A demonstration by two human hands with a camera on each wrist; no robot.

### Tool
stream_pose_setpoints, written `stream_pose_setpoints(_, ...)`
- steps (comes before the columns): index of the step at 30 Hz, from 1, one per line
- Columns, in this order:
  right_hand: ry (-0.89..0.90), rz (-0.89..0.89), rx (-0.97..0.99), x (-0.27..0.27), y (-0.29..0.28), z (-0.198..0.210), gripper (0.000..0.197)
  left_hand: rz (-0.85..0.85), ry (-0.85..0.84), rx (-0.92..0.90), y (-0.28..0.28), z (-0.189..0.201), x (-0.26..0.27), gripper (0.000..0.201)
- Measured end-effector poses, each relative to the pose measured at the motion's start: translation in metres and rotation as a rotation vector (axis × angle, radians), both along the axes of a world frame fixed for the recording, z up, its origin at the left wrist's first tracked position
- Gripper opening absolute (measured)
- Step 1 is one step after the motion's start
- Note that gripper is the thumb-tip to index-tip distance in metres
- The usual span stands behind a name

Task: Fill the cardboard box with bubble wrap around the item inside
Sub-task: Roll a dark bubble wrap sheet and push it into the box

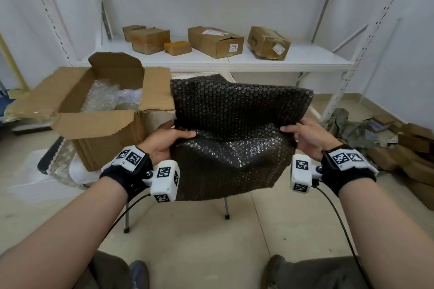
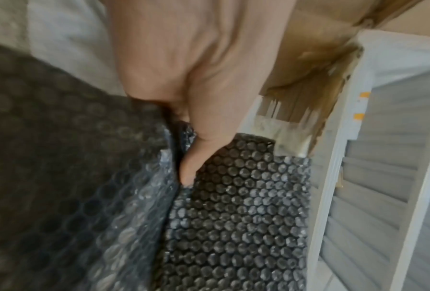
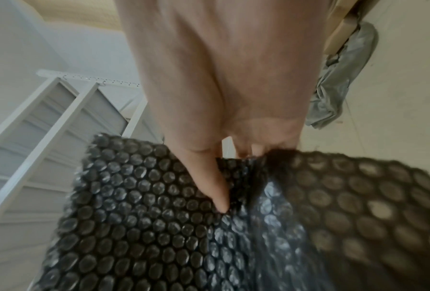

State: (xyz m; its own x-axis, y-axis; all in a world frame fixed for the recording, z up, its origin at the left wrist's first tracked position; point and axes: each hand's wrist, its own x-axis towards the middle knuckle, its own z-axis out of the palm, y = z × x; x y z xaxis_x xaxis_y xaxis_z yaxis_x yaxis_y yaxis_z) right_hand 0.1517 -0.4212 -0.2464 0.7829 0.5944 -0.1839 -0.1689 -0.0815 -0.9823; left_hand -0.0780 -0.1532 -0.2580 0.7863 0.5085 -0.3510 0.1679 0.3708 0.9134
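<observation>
Both grips are closed on the black bubble wrap: our left hand pinches its left edge, thumb on top along the fold, and our right hand pinches the right edge the same way. From the left wrist view we see the thumb pressed into the crease between two layers of the sheet; the right wrist view shows a finger lying across the bubbles at a similar crease. We hold the sheet in the air in front of us, folded across the middle, its long axis running left to right between our hands; the upper half stands up and leans away from us, the lower half hangs down towards the floor

To the left of the sheet, just beside it, the open cardboard box sits with its flaps spread, clear bubble wrap already inside and a round pale item partly showing among it. We cannot tell what the box rests on. Behind stands a white shelf on perforated uprights, carrying several closed brown boxes. We see a beige tiled floor below, white walls around, and flattened cardboard with grey wrapping heaped on the floor at the right
</observation>
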Motion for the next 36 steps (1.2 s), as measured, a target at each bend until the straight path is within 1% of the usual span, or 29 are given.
stream_pose_setpoints(2,0.025,0.002,-0.003,0.000,0.000,0.000,0.044,0.046,0.004,0.038,0.002,-0.005,0.001,0.047)
stream_pose_setpoints(3,0.029,-0.001,0.003,-0.001,0.001,-0.001,0.045,0.060,0.014,0.047,0.003,-0.007,0.002,0.046)
stream_pose_setpoints(8,0.010,-0.019,0.011,-0.002,0.002,-0.005,0.039,0.058,0.019,0.106,0.003,-0.008,0.006,0.039)
stream_pose_setpoints(10,-0.005,-0.035,0.001,-0.002,0.004,-0.006,0.039,0.051,-0.019,0.115,0.003,-0.009,0.007,0.040)
stream_pose_setpoints(13,-0.048,-0.067,-0.048,0.000,0.009,-0.008,0.040,0.019,-0.079,0.165,0.003,-0.011,0.008,0.047)
stream_pose_setpoints(15,-0.061,-0.103,-0.058,0.001,0.012,-0.009,0.043,0.042,-0.092,0.192,0.002,-0.011,0.009,0.043)
stream_pose_setpoints(17,-0.050,-0.095,-0.078,0.001,0.011,-0.008,0.055,0.079,-0.080,0.182,0.002,-0.012,0.010,0.039)
stream_pose_setpoints(19,-0.013,-0.015,-0.122,-0.002,0.010,-0.006,0.070,0.110,-0.043,0.164,0.006,-0.016,0.010,0.042)
stream_pose_setpoints(21,0.015,0.045,-0.138,-0.002,0.009,-0.007,0.074,0.129,-0.001,0.151,0.010,-0.020,0.010,0.044)
stream_pose_setpoints(22,0.024,0.048,-0.149,-0.002,0.009,-0.008,0.074,0.127,0.019,0.148,0.010,-0.021,0.010,0.045)
stream_pose_setpoints(25,0.041,0.038,-0.174,-0.007,0.011,-0.009,0.084,0.106,0.066,0.141,0.011,-0.024,0.010,0.048)
stream_pose_setpoints(28,0.029,-0.017,-0.194,-0.009,0.013,-0.010,0.071,0.111,0.101,0.127,0.012,-0.024,0.011,0.042)
stream_pose_setpoints(30,0.031,-0.072,-0.225,-0.007,0.015,-0.015,0.061,0.123,0.116,0.120,0.014,-0.026,0.011,0.044)
stream_pose_setpoints(31,0.034,-0.092,-0.240,-0.006,0.016,-0.018,0.052,0.131,0.119,0.122,0.015,-0.027,0.012,0.045)
stream_pose_setpoints(33,0.040,-0.117,-0.262,-0.003,0.019,-0.023,0.027,0.145,0.137,0.145,0.017,-0.030,0.013,0.045)
stream_pose_setpoints(34,0.040,-0.132,-0.262,-0.003,0.021,-0.025,0.019,0.146,0.146,0.159,0.017,-0.031,0.013,0.044)
stream_pose_setpoints(36,0.040,-0.160,-0.251,-0.004,0.022,-0.027,0.022,0.164,0.147,0.186,0.017,-0.033,0.015,0.044)
